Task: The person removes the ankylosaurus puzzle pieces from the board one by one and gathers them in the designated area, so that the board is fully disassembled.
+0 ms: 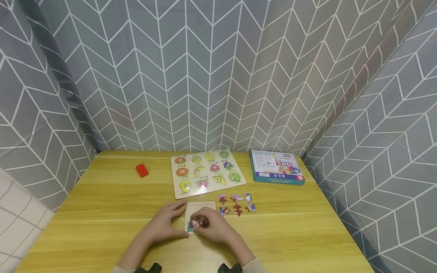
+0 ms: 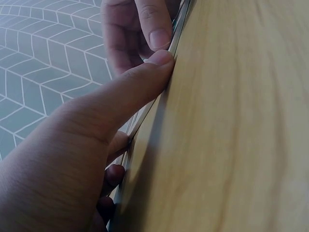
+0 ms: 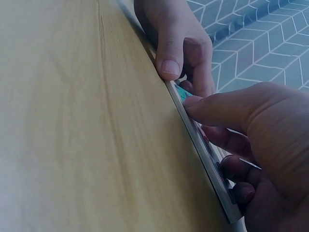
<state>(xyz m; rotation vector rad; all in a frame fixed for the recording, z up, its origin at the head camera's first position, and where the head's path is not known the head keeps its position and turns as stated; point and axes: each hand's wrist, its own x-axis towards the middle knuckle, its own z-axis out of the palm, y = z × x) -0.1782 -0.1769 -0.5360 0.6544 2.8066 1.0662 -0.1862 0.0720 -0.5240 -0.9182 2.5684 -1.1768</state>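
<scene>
A small square wooden puzzle tray [image 1: 201,205] lies flat near the table's front, with a few joined jigsaw pieces [image 1: 192,224] in its near part. My left hand [image 1: 164,224] holds the tray's left side, fingers at the far corner and thumb at the near corner. Over the tray, my right hand [image 1: 216,226] has its thumb and fingers curled about a jigsaw piece at the near right. That hand hides much of the piece. In the right wrist view, the right thumb [image 3: 217,107] touches beside a teal piece [image 3: 182,93] at the tray's edge.
Several loose jigsaw pieces [image 1: 237,208] lie right of the tray. Behind it is a fruit peg board [image 1: 208,173]. A boxed set [image 1: 278,167] stands at the back right, and a red block [image 1: 142,170] lies at the back left. Patterned curtains [image 1: 205,76] surround the table.
</scene>
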